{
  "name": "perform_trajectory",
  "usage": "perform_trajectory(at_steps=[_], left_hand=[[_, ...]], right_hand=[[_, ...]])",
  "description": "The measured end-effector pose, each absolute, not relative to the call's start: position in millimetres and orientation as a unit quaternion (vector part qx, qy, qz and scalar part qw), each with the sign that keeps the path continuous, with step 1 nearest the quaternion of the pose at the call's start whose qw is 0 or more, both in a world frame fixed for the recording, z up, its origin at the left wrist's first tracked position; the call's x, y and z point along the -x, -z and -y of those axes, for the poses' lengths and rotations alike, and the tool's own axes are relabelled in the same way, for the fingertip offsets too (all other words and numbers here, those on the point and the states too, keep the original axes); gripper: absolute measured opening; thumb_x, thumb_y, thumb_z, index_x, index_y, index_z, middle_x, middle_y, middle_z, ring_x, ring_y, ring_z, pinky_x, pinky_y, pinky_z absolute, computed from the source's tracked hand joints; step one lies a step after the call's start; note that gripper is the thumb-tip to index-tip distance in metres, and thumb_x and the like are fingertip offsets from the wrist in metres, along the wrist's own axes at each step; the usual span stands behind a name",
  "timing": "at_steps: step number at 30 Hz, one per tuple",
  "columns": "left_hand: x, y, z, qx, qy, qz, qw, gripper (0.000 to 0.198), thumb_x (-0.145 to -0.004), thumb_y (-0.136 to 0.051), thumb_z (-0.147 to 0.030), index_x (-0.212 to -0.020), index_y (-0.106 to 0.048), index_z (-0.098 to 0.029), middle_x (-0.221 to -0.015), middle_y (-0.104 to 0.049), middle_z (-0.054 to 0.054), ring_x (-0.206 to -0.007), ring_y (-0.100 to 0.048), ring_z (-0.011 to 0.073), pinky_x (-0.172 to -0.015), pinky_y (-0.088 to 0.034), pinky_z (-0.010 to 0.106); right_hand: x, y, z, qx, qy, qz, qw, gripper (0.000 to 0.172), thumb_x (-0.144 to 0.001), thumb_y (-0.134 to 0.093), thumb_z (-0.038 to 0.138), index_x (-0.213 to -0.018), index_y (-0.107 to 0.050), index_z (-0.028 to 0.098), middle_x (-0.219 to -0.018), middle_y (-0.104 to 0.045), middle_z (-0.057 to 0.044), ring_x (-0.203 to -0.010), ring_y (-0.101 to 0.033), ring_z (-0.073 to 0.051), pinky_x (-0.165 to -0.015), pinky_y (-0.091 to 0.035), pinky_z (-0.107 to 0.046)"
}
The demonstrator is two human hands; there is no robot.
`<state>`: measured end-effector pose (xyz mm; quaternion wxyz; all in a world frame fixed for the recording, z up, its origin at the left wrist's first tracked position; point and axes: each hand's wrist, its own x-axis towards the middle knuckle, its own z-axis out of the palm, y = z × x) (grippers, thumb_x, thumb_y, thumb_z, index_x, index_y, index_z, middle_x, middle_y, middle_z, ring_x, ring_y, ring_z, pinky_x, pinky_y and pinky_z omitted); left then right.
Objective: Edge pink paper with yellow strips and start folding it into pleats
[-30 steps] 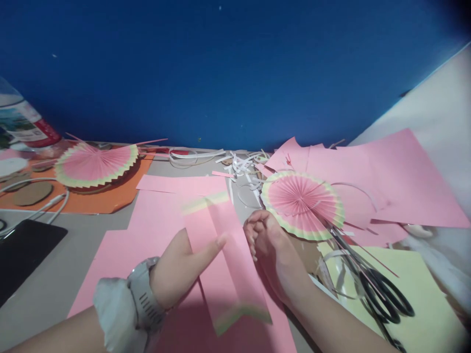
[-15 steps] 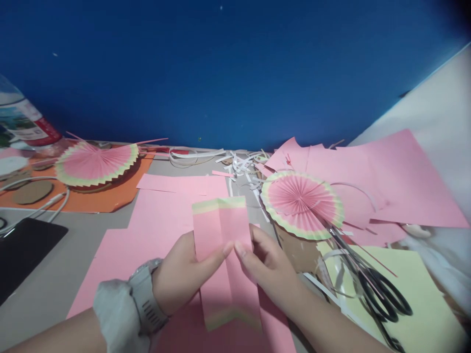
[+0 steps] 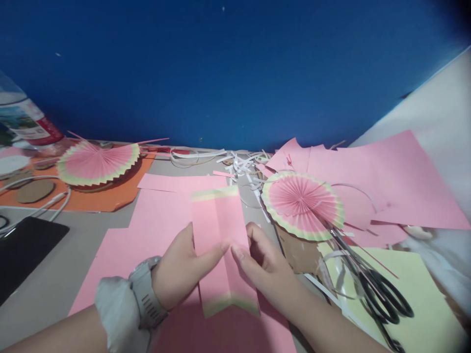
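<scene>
Between my hands is a pink paper strip (image 3: 225, 215) with yellow-green bands along its top and bottom ends. A lengthwise crease runs down its middle, and it bends along that line. My left hand (image 3: 184, 269) grips the left side, thumb on the front and fingers behind. From the other side my right hand (image 3: 267, 264) holds it the same way, its curled fingers partly hidden. Both thumb tips almost meet at the crease. Under the strip lie larger pink sheets (image 3: 121, 260) on the grey table.
Right of my hands are a round pleated pink paper fan (image 3: 294, 196), black-handled scissors (image 3: 382, 294) and a yellow-green sheet (image 3: 423, 284). On the left are another pleated fan (image 3: 99, 164), an orange sheet (image 3: 125, 196), a black phone (image 3: 29, 250) and a bottle (image 3: 29, 122). White paper scraps (image 3: 243, 164) lie behind.
The strip has tilted, with its top and bottom ends shifting slightly up and to the left. Both hands keep their hold, thumbs still near the crease.
</scene>
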<state>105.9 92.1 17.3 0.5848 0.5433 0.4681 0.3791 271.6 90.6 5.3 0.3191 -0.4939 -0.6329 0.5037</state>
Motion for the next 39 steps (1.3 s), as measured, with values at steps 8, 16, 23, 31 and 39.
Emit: perform_trajectory(at_steps=[8, 16, 23, 31, 39], left_hand=[[-106.8, -16.4, -91.5, -0.527, -0.376, -0.45, 0.616, 0.027, -0.089, -0.049, -0.034, -0.105, -0.064, -0.018, -0.095, -0.07, 0.004, -0.086, -0.064, 0.0218, -0.081, -0.049, 0.033], [-105.4, -11.4, -86.2, -0.51, -0.384, -0.462, 0.615, 0.034, -0.093, -0.039, -0.039, -0.089, -0.067, -0.022, -0.079, -0.068, -0.001, -0.08, -0.062, 0.02, -0.077, -0.047, 0.029], [-109.6, -14.3, -82.8, -0.509, -0.35, -0.396, 0.679, 0.038, -0.094, -0.036, -0.042, -0.082, -0.063, -0.019, -0.073, -0.063, 0.001, -0.073, -0.06, 0.0169, -0.075, -0.049, 0.03], [-107.2, -12.6, -85.9, -0.525, -0.352, -0.409, 0.659, 0.029, -0.088, -0.051, -0.039, -0.106, -0.059, -0.019, -0.091, -0.066, 0.005, -0.089, -0.061, 0.0221, -0.081, -0.048, 0.034], [-103.0, -16.7, -81.9, -0.546, -0.378, -0.384, 0.641, 0.028, -0.091, -0.047, -0.035, -0.116, -0.055, -0.025, -0.107, -0.063, 0.0, -0.092, -0.058, 0.0136, -0.085, -0.045, 0.024]], right_hand=[[-274.3, -9.2, -90.0, 0.476, -0.52, 0.621, 0.343, 0.03, -0.091, -0.04, 0.04, -0.068, -0.032, 0.022, -0.063, -0.029, 0.005, -0.056, -0.031, -0.011, -0.053, -0.031, -0.024], [-273.6, -6.3, -90.6, 0.427, -0.587, 0.581, 0.369, 0.027, -0.087, -0.048, 0.047, -0.08, -0.046, 0.022, -0.069, -0.041, 0.003, -0.059, -0.04, -0.01, -0.056, -0.038, -0.023], [-266.6, -2.6, -86.5, 0.333, -0.716, 0.499, 0.357, 0.032, -0.081, -0.063, 0.037, -0.091, -0.034, 0.026, -0.071, -0.044, 0.007, -0.051, -0.047, -0.007, -0.049, -0.041, -0.021], [-271.3, -8.6, -88.1, 0.38, -0.641, 0.573, 0.341, 0.033, -0.08, -0.057, 0.052, -0.098, -0.048, 0.026, -0.077, -0.058, -0.001, -0.067, -0.059, -0.017, -0.062, -0.049, -0.031], [-273.7, -9.4, -88.4, 0.365, -0.657, 0.581, 0.313, 0.034, -0.084, -0.052, 0.051, -0.106, -0.048, 0.026, -0.075, -0.057, 0.001, -0.059, -0.057, -0.014, -0.061, -0.049, -0.029]])
